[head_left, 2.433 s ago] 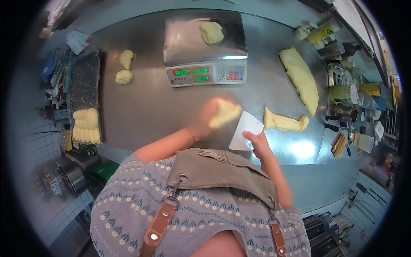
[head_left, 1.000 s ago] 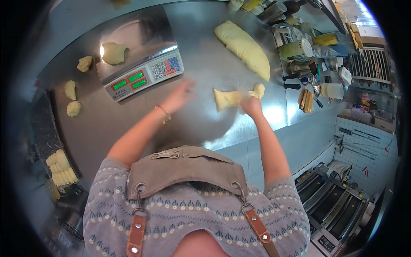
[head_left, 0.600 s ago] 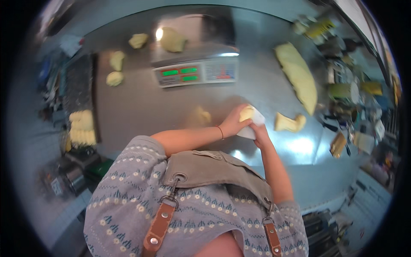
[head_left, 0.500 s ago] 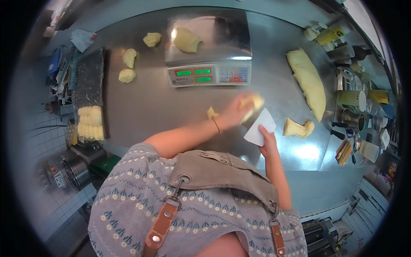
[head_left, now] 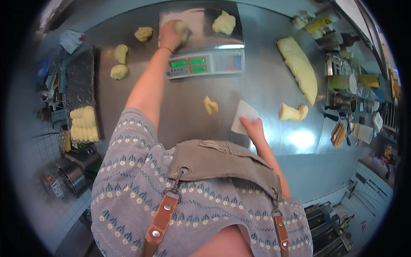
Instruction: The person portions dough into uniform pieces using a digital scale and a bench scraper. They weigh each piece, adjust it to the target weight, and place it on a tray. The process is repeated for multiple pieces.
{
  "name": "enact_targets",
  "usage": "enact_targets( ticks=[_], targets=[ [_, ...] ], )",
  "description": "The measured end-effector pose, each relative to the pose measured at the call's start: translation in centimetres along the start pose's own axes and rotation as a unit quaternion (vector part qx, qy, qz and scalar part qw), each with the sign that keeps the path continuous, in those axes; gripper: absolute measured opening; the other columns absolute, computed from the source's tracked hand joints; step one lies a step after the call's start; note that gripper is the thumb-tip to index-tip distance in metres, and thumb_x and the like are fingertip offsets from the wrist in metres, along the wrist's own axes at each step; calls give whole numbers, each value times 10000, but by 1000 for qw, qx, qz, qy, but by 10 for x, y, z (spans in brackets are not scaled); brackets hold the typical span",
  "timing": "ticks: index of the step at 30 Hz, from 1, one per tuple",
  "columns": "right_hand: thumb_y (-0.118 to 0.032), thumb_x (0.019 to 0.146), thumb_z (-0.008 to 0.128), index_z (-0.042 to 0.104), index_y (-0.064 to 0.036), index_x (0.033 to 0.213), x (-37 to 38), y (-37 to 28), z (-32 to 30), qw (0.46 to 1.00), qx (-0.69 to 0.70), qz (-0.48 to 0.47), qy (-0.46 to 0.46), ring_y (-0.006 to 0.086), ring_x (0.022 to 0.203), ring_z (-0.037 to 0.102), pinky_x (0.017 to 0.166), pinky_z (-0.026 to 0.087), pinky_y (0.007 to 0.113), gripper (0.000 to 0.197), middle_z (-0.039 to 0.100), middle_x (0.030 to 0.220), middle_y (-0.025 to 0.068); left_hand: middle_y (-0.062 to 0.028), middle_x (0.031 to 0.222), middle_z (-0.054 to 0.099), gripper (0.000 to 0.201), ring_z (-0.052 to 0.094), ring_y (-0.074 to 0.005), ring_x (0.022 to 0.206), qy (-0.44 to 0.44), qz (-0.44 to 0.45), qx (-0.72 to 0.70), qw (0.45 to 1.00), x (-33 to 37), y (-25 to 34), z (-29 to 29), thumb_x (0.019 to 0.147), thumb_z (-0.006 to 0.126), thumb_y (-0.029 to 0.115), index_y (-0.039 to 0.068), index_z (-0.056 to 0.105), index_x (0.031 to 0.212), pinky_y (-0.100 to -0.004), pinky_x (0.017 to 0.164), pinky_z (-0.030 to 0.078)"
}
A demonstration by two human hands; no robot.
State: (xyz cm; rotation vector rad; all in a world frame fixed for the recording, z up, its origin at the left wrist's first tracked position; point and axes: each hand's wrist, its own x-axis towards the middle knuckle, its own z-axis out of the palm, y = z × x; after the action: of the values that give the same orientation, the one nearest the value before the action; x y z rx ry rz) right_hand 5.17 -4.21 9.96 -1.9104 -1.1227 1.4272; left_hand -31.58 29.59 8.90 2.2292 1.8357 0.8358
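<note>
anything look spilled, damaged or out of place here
Nothing appears spilled or damaged. One small, irregular scrap of pale yellow dough lies alone on the grey steel table, in front of the silver-and-white digital scale. It looks slightly stray: the other dough is at the scale or to the sides.

The left arm [head_left: 147, 92] reaches far forward, almost straight, its hand [head_left: 171, 36] at full stretch, the fingers too blurred for me to read. The right forearm [head_left: 270, 156] angles inward, much nearer the body, that hand [head_left: 253, 127] closed in a pinch, thumb uppermost.
</note>
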Motion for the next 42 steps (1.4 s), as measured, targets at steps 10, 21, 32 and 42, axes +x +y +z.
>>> enact_targets(
  ticks=[10, 21, 32, 42],
  targets=[
    [-369, 820, 665, 695, -5, 998, 22, -35, 59, 981, -179, -53, -62, 426, 837, 659, 740, 534, 469, 406, 686, 876, 247, -43, 1220, 583, 419, 583, -223, 1110, -106, -197, -766, 603, -126, 64, -98, 858, 707, 264, 134, 535, 1217, -410, 968, 476],
    [-243, 808, 602, 694, -72, 831, 27, -56, 117, 859, -467, -175, -117, 348, 761, 690, 671, 553, 458, 195, 696, 793, 175, -57, 1282, 579, 359, 530, -328, 1161, -387, 86, -232, 888, -295, 89, -43, 644, 709, 78, 119, 605, 985, -432, 983, 432],
    [-232, 786, 624, 718, -32, 909, 49, -55, 148, 879, -455, -82, -116, 340, 842, 699, 738, 557, 427, 252, 714, 910, 176, -140, 1089, 618, 292, 578, -348, 1028, -515, 29, -227, 826, -226, 94, -93, 700, 667, 173, 72, 607, 967, -407, 888, 471],
    [-382, 755, 711, 703, 50, 950, 27, -15, 42, 978, -164, -3, -129, 367, 883, 682, 774, 540, 419, 474, 697, 888, 246, -136, 1571, 211, 680, 225, -391, 1423, -281, 84, 167, 941, 3, 124, -108, 714, 707, 315, 85, 507, 1322, -504, 1131, 293]
  ],
)
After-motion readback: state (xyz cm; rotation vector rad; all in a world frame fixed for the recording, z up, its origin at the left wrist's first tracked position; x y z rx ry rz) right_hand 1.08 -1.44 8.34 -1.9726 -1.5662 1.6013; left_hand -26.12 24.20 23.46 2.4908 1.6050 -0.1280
